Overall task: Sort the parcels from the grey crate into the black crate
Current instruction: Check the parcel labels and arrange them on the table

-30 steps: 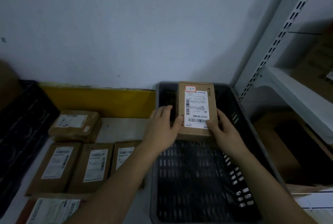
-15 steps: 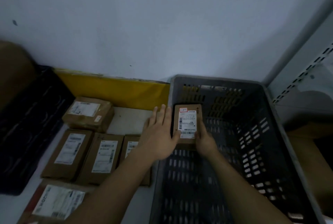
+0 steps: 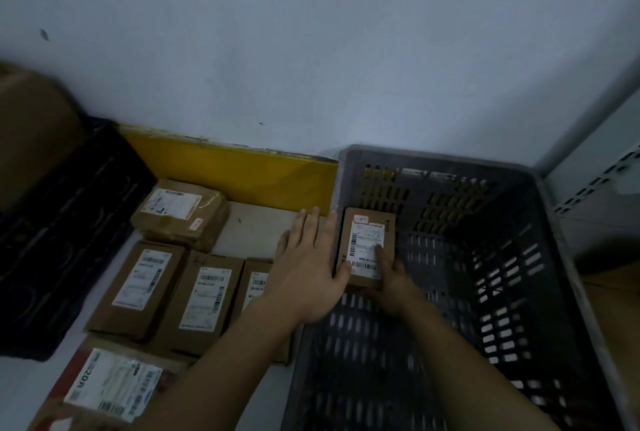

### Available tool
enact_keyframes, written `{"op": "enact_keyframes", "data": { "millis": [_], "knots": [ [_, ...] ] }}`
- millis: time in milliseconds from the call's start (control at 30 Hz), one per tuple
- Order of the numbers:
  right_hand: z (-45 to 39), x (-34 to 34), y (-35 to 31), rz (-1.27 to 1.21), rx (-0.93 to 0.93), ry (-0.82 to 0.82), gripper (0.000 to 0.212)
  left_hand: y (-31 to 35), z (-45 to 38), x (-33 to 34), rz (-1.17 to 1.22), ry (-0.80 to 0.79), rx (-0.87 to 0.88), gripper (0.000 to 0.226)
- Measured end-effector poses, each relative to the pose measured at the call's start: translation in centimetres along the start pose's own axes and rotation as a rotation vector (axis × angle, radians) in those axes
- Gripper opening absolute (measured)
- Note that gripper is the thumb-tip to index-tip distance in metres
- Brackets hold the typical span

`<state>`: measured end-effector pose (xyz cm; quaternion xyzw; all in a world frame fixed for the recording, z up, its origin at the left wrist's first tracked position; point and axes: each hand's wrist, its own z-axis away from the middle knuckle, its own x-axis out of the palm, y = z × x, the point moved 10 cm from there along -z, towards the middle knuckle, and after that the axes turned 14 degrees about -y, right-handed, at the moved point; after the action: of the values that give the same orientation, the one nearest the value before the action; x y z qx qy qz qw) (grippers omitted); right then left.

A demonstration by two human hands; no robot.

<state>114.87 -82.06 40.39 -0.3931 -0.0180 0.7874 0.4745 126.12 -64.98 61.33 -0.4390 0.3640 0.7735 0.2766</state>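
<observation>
A small brown parcel (image 3: 367, 240) with a white barcode label is low inside the grey crate (image 3: 540, 243), near its far left corner. My right hand (image 3: 391, 278) grips its near end, thumb lying on the label. My left hand (image 3: 308, 267) hovers flat beside the parcel's left edge with straight fingers, its thumb touching the parcel's near left corner. The black crate (image 3: 65, 222) stands at the far left.
Several labelled brown parcels (image 3: 204, 295) lie on the white surface between the two crates, one (image 3: 180, 214) further back. A yellow strip (image 3: 235, 174) runs along the wall. A large carton (image 3: 31, 132) sits on the black crate. A metal shelf upright (image 3: 595, 181) is at right.
The parcel has come down from above the grey crate's rim to low inside it. My left hand has let go and opened flat. The view has tilted down and left.
</observation>
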Motion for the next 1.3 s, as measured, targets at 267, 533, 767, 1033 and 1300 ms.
{"op": "enact_keyframes", "data": {
  "millis": [267,533,767,1033,1300],
  "knots": [
    [1.3,-1.7,-1.0,0.19,0.053,0.023,0.124,-0.1,0.4,-0.6,-0.019,0.037,-0.021,0.085],
    [6.4,-6.7,-2.6,0.206,0.024,0.251,0.101,-1.2,1.9,-2.6,0.069,0.138,0.004,0.084],
    [15.9,-12.0,-9.1,0.083,-0.089,0.646,0.074,-9.1,5.8,-3.7,0.079,0.197,-0.104,0.081],
    [21.9,-6.7,-23.8,0.198,-0.264,0.708,0.078,-18.6,11.6,-1.3,0.063,0.132,-0.101,0.085],
    [17.4,5.0,-29.7,0.224,-0.16,0.561,0.087,-24.7,14.3,2.7,0.047,0.02,-0.08,0.079]
  ]
}}
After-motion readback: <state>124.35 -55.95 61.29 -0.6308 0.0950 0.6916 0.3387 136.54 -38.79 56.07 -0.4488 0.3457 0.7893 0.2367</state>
